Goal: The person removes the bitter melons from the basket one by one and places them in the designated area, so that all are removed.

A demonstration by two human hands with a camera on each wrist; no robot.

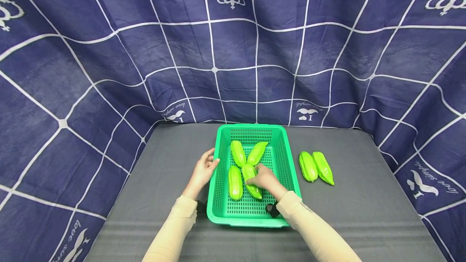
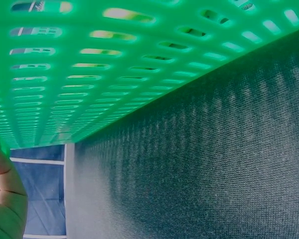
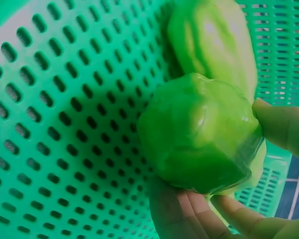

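Observation:
A green perforated plastic basket (image 1: 214, 213) stands on the table with several long, light-green ribbed vegetables inside. My right hand (image 1: 265, 179) reaches into it and grips one ribbed vegetable (image 1: 249, 171), thumb on one side and fingers on the other. Seen from the right wrist, the rounded end of this vegetable (image 3: 194, 134) faces the camera, with another vegetable (image 3: 214, 40) behind it. Beside it in the basket lie one vegetable at left (image 1: 235, 183) and two farther back (image 1: 238, 153). My left hand (image 1: 204, 169) is at the basket's left rim, fingers loosely bent; contact is unclear.
Two more ribbed vegetables (image 1: 308, 167) lie side by side on the grey table (image 1: 346, 213), right of the basket. A dark blue curtain (image 1: 276, 84) with white lines surrounds the table at the back and sides.

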